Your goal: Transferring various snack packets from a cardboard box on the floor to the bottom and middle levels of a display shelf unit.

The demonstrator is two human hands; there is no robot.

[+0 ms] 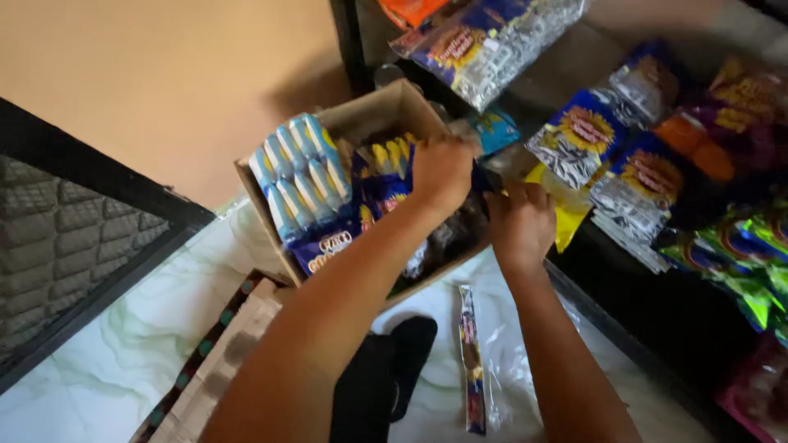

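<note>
Cardboard box (386,111) on the pale marbled floor (123,361), packed with blue snack packets (300,176). Left hand (442,172) inside the box, fingers clenched on a dark blue packet (383,193). Right hand (521,226) at the box's edge, fingers curled; what they grip, cannot tell

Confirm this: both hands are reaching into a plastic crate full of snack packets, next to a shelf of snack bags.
Not a plastic crate: the head view shows a brown cardboard box. The left hand and right hand do reach into its snack packets, next to the shelf of snack bags.
</note>
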